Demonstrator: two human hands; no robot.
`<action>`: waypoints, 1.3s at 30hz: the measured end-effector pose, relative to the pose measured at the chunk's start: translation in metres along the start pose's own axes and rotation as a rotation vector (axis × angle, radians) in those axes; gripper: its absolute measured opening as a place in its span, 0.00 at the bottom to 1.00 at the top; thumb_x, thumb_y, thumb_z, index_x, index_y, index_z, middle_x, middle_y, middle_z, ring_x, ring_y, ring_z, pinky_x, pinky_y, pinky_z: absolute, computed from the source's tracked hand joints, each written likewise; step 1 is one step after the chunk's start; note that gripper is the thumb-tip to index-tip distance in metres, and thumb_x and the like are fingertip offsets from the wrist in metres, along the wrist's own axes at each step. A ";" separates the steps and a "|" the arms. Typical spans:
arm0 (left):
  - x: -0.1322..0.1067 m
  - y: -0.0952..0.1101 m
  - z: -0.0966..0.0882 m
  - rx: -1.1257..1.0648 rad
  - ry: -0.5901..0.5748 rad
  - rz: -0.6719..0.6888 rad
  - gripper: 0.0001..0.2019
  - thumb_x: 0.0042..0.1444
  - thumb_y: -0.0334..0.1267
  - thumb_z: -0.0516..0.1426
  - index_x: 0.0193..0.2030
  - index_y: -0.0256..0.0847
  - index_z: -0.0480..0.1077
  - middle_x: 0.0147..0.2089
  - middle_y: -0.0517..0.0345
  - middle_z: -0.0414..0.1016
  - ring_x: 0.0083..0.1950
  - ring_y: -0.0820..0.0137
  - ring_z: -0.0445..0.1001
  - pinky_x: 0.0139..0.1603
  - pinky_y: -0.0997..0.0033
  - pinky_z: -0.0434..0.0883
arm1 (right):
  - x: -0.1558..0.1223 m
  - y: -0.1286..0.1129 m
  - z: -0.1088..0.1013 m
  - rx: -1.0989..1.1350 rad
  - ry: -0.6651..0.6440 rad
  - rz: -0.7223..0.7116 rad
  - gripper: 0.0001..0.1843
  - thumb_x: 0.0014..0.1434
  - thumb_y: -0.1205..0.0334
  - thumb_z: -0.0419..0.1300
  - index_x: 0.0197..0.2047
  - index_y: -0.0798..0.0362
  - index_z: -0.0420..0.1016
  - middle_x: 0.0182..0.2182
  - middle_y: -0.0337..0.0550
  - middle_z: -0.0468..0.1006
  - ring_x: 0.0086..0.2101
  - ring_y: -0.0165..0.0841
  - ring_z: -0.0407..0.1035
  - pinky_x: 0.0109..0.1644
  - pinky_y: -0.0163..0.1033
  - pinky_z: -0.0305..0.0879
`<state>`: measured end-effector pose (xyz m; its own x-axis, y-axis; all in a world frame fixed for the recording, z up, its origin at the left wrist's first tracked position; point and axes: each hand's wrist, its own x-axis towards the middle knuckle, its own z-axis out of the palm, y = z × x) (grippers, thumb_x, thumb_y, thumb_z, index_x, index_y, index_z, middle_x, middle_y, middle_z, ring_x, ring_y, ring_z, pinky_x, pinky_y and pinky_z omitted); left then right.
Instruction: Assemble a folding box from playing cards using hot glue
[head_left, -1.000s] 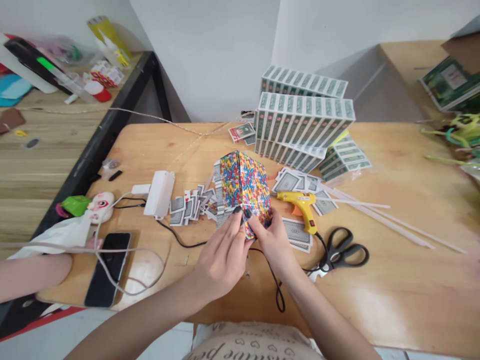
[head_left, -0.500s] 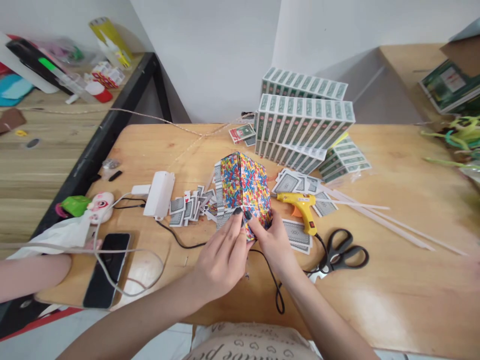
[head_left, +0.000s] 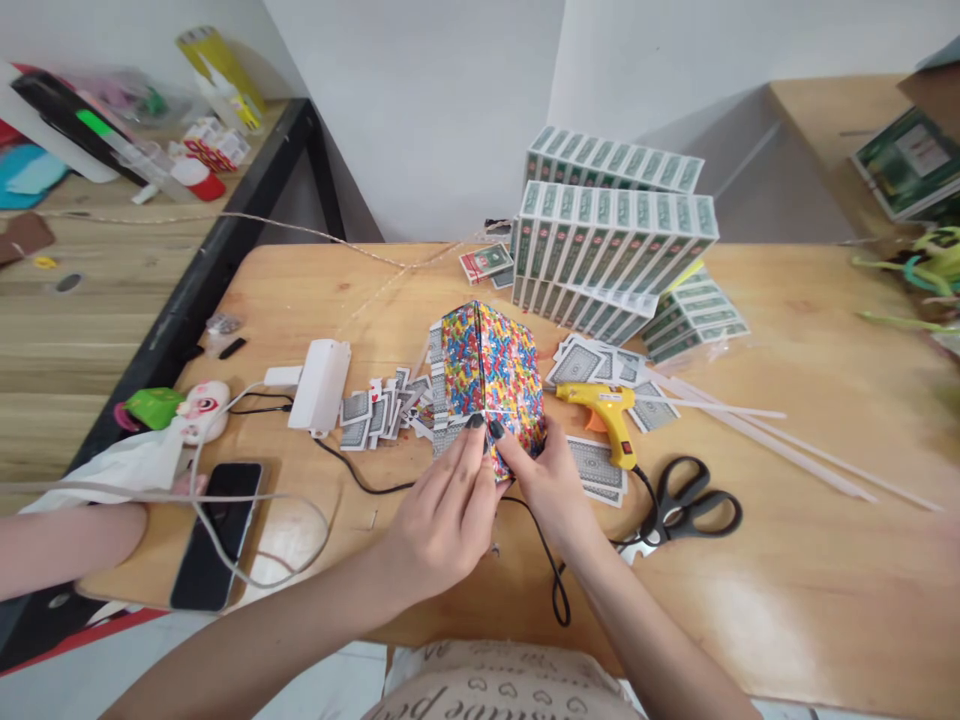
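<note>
A box-like piece (head_left: 510, 365) covered in colourful patterned paper stands at mid-table, with grey-backed playing cards along its left side. My left hand (head_left: 442, 510) presses its fingertips against the near edge of this piece. From the right, my right hand (head_left: 544, 475) grips the same piece, thumb on top near the seam and fingers around its side. Just right of it lies a yellow glue gun (head_left: 604, 408) on loose playing cards (head_left: 592, 465). Cut card pieces (head_left: 382, 408) are scattered to the left. The undersides of the fingers are hidden.
Stacked card boxes (head_left: 615, 235) stand at the back. Black-handled scissors (head_left: 694, 505) and white glue sticks (head_left: 765, 430) lie right. A white power strip (head_left: 320, 387), a phone (head_left: 217, 535) and loose cables are left. Another person's arm (head_left: 71, 550) rests at the left edge.
The view has shifted very slightly. Both hands keep the same hold on the colourful piece, and nothing else has visibly moved.
</note>
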<state>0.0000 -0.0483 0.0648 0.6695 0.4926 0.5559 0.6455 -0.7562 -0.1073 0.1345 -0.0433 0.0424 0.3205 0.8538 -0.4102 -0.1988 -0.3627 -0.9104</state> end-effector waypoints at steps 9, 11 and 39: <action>-0.001 0.001 0.001 -0.028 0.008 -0.025 0.16 0.51 0.30 0.64 0.44 0.20 0.70 0.49 0.25 0.76 0.55 0.51 0.75 0.53 0.60 0.76 | 0.000 -0.002 -0.001 0.011 -0.008 0.013 0.33 0.44 0.47 0.68 0.48 0.58 0.65 0.45 0.51 0.77 0.44 0.41 0.72 0.49 0.45 0.68; -0.001 0.001 0.002 -0.032 0.012 -0.031 0.16 0.51 0.30 0.64 0.44 0.20 0.70 0.49 0.25 0.76 0.55 0.51 0.75 0.53 0.60 0.76 | 0.001 -0.002 -0.001 0.013 -0.002 0.013 0.33 0.43 0.47 0.68 0.47 0.57 0.66 0.44 0.51 0.77 0.44 0.41 0.72 0.50 0.46 0.68; -0.007 0.003 0.004 -0.081 0.018 -0.050 0.15 0.52 0.27 0.62 0.46 0.19 0.69 0.49 0.24 0.75 0.59 0.52 0.71 0.57 0.60 0.74 | 0.000 -0.009 0.000 0.000 0.002 0.022 0.31 0.42 0.48 0.67 0.46 0.55 0.65 0.46 0.51 0.77 0.46 0.41 0.72 0.51 0.47 0.68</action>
<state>-0.0009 -0.0525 0.0578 0.6297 0.5237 0.5738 0.6460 -0.7632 -0.0124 0.1360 -0.0403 0.0505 0.3179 0.8449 -0.4302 -0.2059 -0.3814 -0.9012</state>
